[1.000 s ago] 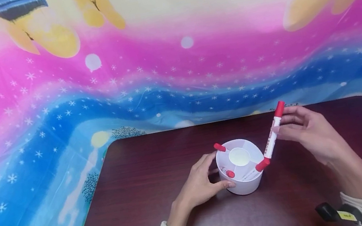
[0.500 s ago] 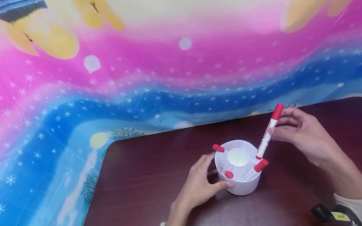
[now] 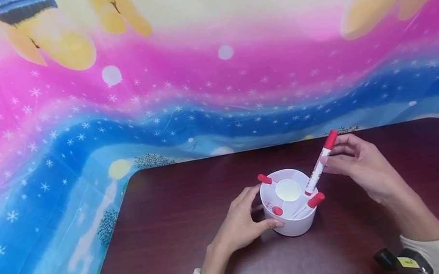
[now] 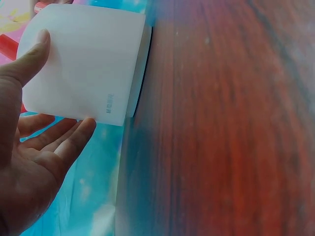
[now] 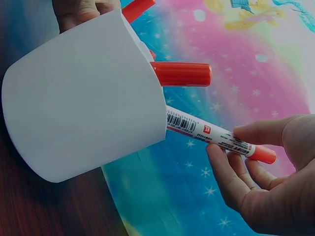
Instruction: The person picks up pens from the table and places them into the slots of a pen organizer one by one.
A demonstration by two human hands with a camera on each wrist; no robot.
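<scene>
A white round pen holder (image 3: 294, 226) with a cup in its middle and dividers around it stands on the table. My left hand (image 3: 239, 224) grips its left side, thumb at the front and fingers behind, as the left wrist view shows on the white wall (image 4: 83, 64). My right hand (image 3: 361, 168) pinches a white marker (image 3: 317, 171) with a red cap between thumb and fingers. The marker leans, its lower end just inside the holder's right rim; in the right wrist view that end of the marker (image 5: 211, 130) is hidden behind the wall.
Three other red-capped markers lean in the holder: one at the back left (image 3: 264, 179), one at the front (image 3: 277, 211), one at the front right (image 3: 316, 200). The dark wooden table (image 3: 173, 223) ends at a colourful curtain (image 3: 193, 87) behind it.
My right hand has moved left and the marker's lower end has gone from outside the right rim to inside the holder. My left hand keeps its grip on the holder.
</scene>
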